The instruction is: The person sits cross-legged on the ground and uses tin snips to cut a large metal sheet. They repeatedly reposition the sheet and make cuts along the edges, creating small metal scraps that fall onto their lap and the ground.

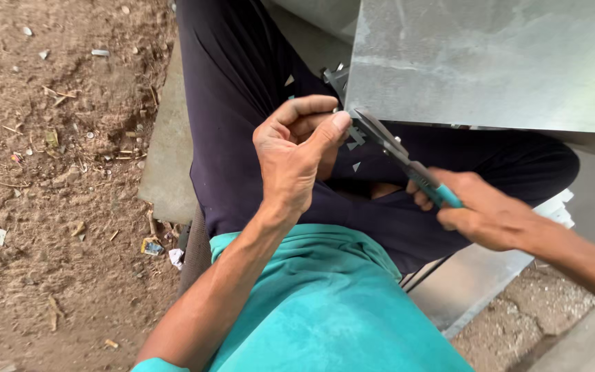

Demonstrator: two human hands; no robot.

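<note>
- Left hand (296, 153): I log it as loosely curled, fingers folded toward the palm, thumb stretched out to the right. The thumb tip presses against the lower left corner of the metal sheet (490, 62); I cannot tell whether the curled fingers pinch the sheet's edge from behind.
- Left arm: forearm rises from the bottom of the view across the teal shirt (325, 303), wrist bent a little, back of the hand toward the camera.
- Right hand (480, 210): closed in a full fist round the teal handles of the tin snips (397, 153). Knuckles face up and left.
- Right arm: comes in from the right edge, forearm running up and leftward, wrist roughly straight, in line with the tool.
- Tin snips: blades point up and left, tips at the lower left corner of the metal sheet, right beside the left thumb. I read the blades as nearly together, though the exact gap is hard to see.
- Metal sheet: grey, flat, fills the upper right; its lower edge runs above the dark trousers (242, 103) of the seated person.
- Small metal offcuts (356, 166) lie on the trousers just below the sheet's corner.
- Brown dirt ground (49, 172) with litter lies to the left.
</note>
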